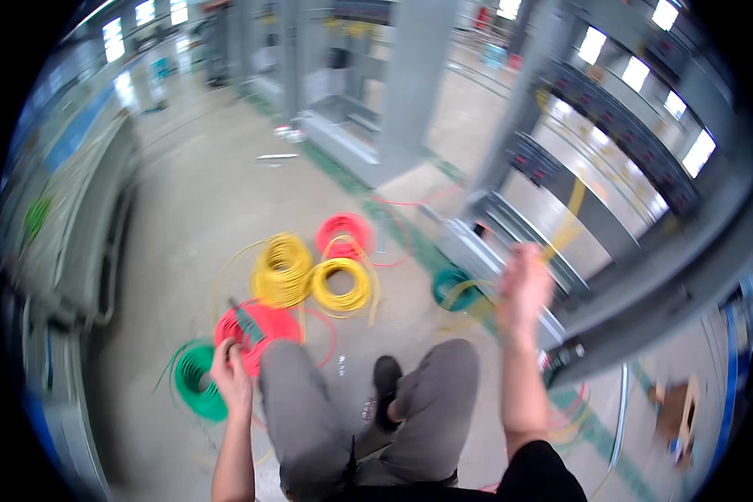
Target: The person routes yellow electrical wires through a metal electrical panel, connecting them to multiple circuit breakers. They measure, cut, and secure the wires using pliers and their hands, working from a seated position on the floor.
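Observation:
My right hand (525, 289) is raised in front of the grey metal frame, its fingers closed around yellow tubing (576, 201). One blurred length runs up toward the frame; another hangs toward the floor. Low on the left, my left hand (233, 376) has its fingers curled beside a red coil (278, 320). A dark, greenish elongated object (248, 323) shows at its fingertips, over the coil; blur hides its kind and how it is gripped. Close to that hand lies a green coil (194, 381). Two yellow coils, one taller (282, 272) and one flatter (340, 285), sit ahead of my knees.
Another red coil (344, 236) lies behind the yellow ones, and a dark green coil (454, 289) rests by the frame base. The large grey metal frame (510, 251) rises on the right. A bench-like metal structure (84, 217) stands left. A cardboard box (676, 412) is at lower right.

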The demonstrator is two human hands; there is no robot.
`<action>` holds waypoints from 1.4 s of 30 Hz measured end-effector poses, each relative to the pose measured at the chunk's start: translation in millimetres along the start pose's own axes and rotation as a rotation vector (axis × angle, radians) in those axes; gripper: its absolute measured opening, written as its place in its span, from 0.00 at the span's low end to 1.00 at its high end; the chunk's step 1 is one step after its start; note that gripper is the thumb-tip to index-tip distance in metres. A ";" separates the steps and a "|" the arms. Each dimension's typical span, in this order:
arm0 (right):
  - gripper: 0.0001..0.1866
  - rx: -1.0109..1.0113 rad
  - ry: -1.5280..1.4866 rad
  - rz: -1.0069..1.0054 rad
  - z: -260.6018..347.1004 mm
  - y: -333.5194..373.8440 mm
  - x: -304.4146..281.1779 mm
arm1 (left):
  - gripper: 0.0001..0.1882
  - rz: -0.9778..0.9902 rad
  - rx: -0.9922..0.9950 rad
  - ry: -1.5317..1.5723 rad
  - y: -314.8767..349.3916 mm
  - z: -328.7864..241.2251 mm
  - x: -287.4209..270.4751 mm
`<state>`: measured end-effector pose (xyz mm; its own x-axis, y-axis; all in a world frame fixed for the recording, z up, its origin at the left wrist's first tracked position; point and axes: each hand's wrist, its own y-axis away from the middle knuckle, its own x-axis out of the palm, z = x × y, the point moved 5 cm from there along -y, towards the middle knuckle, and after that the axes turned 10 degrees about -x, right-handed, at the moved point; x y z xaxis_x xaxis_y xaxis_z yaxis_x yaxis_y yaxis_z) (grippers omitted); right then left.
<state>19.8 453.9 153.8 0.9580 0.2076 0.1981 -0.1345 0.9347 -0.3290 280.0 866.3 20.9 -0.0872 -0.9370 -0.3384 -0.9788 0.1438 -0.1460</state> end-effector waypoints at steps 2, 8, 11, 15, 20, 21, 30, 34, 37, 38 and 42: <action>0.18 0.034 -0.112 0.065 -40.1 22.5 40.7 | 0.09 0.170 0.213 -0.026 0.8 -49.4 36.6; 0.16 0.513 -0.186 0.470 -108.4 155.0 105.7 | 0.38 1.025 0.343 -0.195 40.6 -48.1 164.7; 0.19 0.720 -0.257 0.740 -127.1 169.5 118.0 | 0.23 1.315 0.402 -0.125 56.4 -13.8 185.7; 0.21 0.827 -0.232 0.775 -162.1 154.7 146.3 | 0.18 1.467 0.015 -0.050 48.7 7.7 202.1; 0.20 0.987 -0.205 0.673 -199.2 142.2 183.8 | 0.12 1.123 -0.334 -0.214 2.0 5.3 216.8; 0.19 1.010 -0.235 0.705 -201.5 144.1 191.5 | 0.12 1.068 -0.410 -0.162 8.8 27.1 212.2; 0.17 0.906 -0.368 0.231 103.7 -26.6 275.9 | 0.17 1.148 -0.393 -0.199 -26.6 -234.0 109.2; 0.18 0.742 -0.426 0.171 248.6 -100.2 326.5 | 0.14 1.077 -0.236 -0.140 -91.0 -370.7 60.8; 0.16 0.736 -0.458 0.153 304.1 -129.5 360.2 | 0.12 1.065 -0.185 -0.156 -132.4 -418.9 19.6; 0.15 0.719 -0.459 0.158 320.0 -129.8 369.5 | 0.12 1.036 -0.153 -0.118 -145.0 -433.7 5.4; 0.12 0.622 -0.376 0.317 328.8 -101.5 389.3 | 0.10 0.996 -0.061 -0.183 -187.6 -471.5 -25.3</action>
<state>322.9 534.7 567.9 0.7152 0.4709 0.5165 -0.6099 0.7813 0.1323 378.4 712.9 495.2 -0.8443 -0.3358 -0.4176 -0.4844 0.8117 0.3265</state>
